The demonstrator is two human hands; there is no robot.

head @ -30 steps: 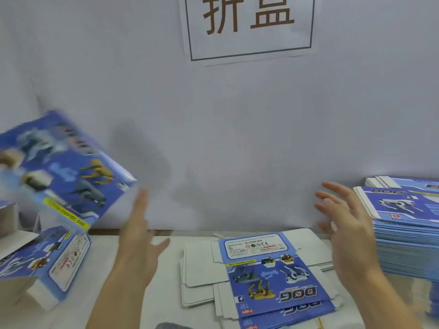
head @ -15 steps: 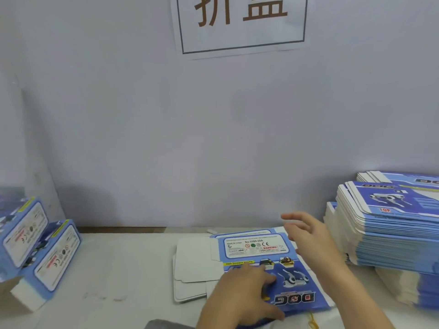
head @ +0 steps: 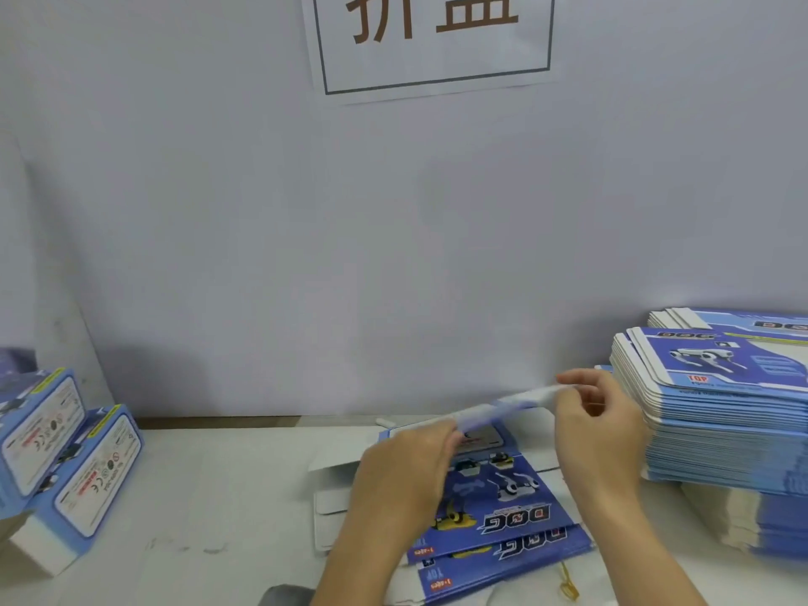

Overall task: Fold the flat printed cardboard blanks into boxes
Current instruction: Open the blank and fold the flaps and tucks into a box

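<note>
Both hands pinch one flat cardboard blank (head: 503, 408) edge-on above the table: left hand (head: 411, 465) on its near-left end, right hand (head: 599, 430) on its far-right end.
The blank is blurred, white and blue, lifted over a small pile of blue printed "DOG" blanks (head: 507, 505); a tall blank stack (head: 717, 408) stands right, folded boxes (head: 65, 465) left.

Blanks (head: 498, 509): thin printed cardboard, blue face slightly glossy, reverse plain white and matt. Stack at right (head: 717, 413) same card, edges layered white. Folded boxes (head: 83, 470) likewise, faint sheen. Table (head: 218, 496) white, matt, scuffed. Wall sign (head: 433, 45) matt paper.
</note>
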